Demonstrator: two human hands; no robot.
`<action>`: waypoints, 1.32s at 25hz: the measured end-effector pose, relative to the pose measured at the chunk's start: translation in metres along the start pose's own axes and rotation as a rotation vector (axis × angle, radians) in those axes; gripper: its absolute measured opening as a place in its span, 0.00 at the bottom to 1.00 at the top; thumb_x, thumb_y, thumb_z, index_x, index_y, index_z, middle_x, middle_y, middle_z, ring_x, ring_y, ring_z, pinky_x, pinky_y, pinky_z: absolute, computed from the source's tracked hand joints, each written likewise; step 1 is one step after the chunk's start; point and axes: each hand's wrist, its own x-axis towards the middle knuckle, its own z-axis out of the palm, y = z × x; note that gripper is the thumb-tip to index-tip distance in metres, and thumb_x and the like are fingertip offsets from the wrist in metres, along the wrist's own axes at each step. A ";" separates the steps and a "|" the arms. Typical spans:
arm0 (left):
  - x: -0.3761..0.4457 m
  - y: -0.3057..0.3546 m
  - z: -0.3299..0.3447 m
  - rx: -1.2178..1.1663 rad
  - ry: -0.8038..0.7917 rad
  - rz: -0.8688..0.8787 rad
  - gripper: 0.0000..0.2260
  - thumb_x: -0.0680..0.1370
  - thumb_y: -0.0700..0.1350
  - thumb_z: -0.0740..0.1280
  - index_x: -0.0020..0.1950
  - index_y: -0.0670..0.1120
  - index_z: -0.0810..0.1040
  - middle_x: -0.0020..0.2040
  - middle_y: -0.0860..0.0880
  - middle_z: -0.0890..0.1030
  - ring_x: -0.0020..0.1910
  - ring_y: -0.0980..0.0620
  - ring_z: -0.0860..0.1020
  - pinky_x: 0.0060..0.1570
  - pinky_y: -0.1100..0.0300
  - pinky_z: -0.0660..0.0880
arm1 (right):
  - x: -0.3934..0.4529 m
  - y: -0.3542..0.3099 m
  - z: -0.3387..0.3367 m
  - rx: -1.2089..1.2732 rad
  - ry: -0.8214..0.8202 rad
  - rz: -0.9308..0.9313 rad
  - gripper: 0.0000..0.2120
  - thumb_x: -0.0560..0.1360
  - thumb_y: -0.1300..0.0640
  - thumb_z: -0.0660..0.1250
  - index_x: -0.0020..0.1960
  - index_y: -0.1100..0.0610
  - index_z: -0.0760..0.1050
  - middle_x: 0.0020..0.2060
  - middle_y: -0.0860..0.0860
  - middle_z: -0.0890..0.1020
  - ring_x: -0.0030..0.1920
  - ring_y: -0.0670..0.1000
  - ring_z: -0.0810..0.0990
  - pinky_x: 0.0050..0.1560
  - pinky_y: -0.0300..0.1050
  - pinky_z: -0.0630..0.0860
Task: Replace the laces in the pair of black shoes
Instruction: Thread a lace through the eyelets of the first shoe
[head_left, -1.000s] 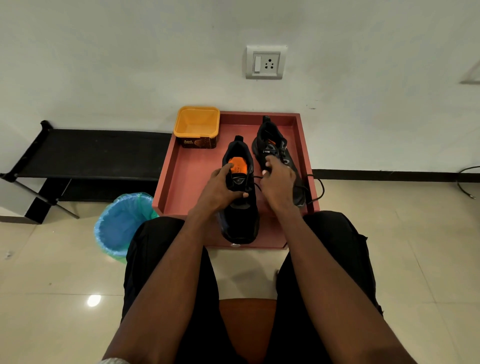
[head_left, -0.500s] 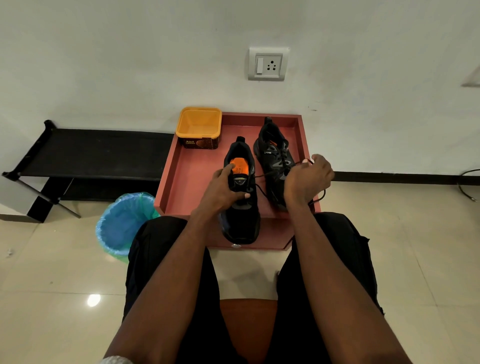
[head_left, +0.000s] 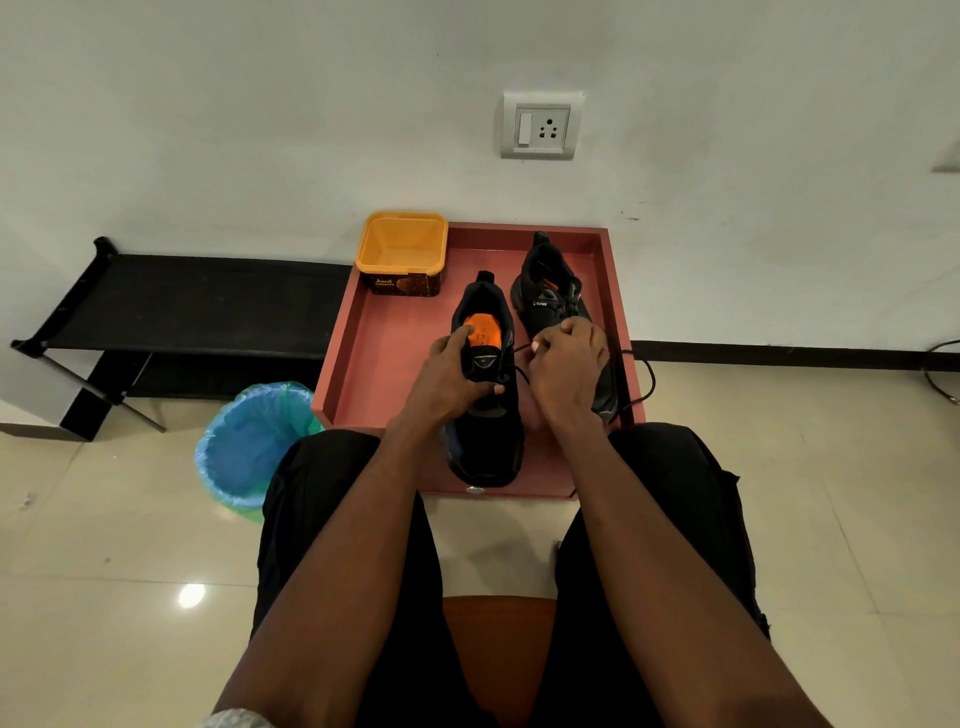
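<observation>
Near shoe (head_left: 485, 415): black, orange insole showing, toe toward the person, standing on the front half of the red tray (head_left: 384, 364). Likely light, with a soft upper and a firmer sole; best steadied at the tongue and collar, where the left hand (head_left: 447, 382) grips it now, thumb inside the opening and fingers curled across the tongue.

Lace (head_left: 519, 358): thin black cord, limp and probably a little slippery (its tip looks stiffened, though it is too small to be sure). It runs taut from the near shoe's eyelets to the right hand (head_left: 569, 371), whose fingers are curled and pinch the lace near its end. Judged best held close to the tip for threading. A slack loop (head_left: 641, 382) hangs over the tray's right wall and could snag on that edge.

Far shoe (head_left: 553, 304): black, just beside the near one and partly behind the right hand; it crowds the space for pulling lace sideways.

Yellow tub (head_left: 401, 249): open, at the tray's far left corner, well apart from the hands.

Bin (head_left: 249, 441): lined in blue and green, on the floor left of the tray.

Black rack (head_left: 171, 301): low, against the wall.

Wall socket (head_left: 540, 126): above the tray.
</observation>
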 end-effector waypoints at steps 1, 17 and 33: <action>0.000 0.000 0.000 -0.003 -0.002 0.002 0.45 0.69 0.47 0.79 0.79 0.50 0.58 0.73 0.43 0.64 0.70 0.43 0.68 0.68 0.51 0.69 | 0.000 -0.001 -0.004 -0.030 0.036 0.033 0.11 0.77 0.58 0.64 0.55 0.56 0.83 0.59 0.57 0.76 0.64 0.58 0.69 0.65 0.54 0.64; -0.026 0.004 -0.039 -0.555 0.155 -0.396 0.11 0.78 0.33 0.60 0.57 0.42 0.75 0.49 0.44 0.80 0.44 0.50 0.79 0.45 0.54 0.78 | -0.012 -0.015 -0.053 0.734 -0.786 0.150 0.17 0.80 0.68 0.59 0.69 0.63 0.69 0.49 0.60 0.84 0.44 0.53 0.84 0.48 0.45 0.80; -0.057 0.013 -0.053 -0.907 -0.403 -0.047 0.15 0.79 0.37 0.65 0.66 0.39 0.76 0.59 0.43 0.80 0.60 0.46 0.76 0.64 0.52 0.71 | -0.015 -0.031 -0.050 0.803 -0.411 -0.085 0.04 0.74 0.60 0.74 0.48 0.60 0.84 0.52 0.53 0.77 0.55 0.45 0.78 0.57 0.40 0.76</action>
